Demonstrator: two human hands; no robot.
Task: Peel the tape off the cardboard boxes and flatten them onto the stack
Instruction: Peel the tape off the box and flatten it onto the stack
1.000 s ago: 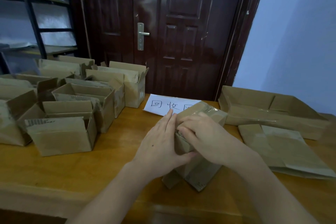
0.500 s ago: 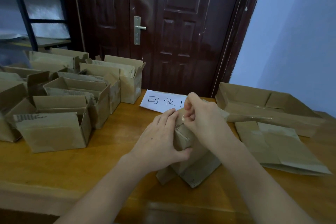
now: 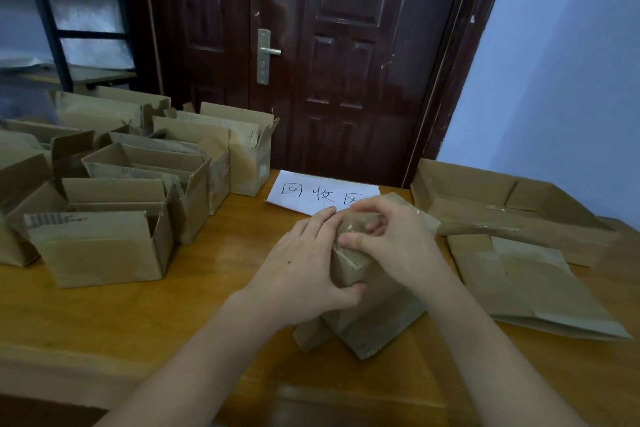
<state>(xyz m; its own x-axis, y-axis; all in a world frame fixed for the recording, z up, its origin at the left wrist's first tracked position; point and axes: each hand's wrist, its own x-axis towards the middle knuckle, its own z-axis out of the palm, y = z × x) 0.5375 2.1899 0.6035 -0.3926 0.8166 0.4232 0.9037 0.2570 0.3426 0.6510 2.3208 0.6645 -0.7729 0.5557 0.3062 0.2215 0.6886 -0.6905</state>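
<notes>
Right hand (image 3: 391,239) lowered onto tape (image 3: 356,224) — pinching | left hand (image 3: 304,270) grips box (image 3: 374,308) | box upright — long axis tilted right

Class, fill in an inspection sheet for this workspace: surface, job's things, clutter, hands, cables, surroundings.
Surface: wooden table.
Job's things: taped box standing at centre; open boxes grouped on the left; flattened cardboard on the right.
Clutter: handwritten paper sign; large opened box at the back right.
Hands: left hand grips the taped box; right hand pinches tape at its top.
Cables: nothing seen.
Surroundings: dark door, shelf rack, pale wall.
</notes>
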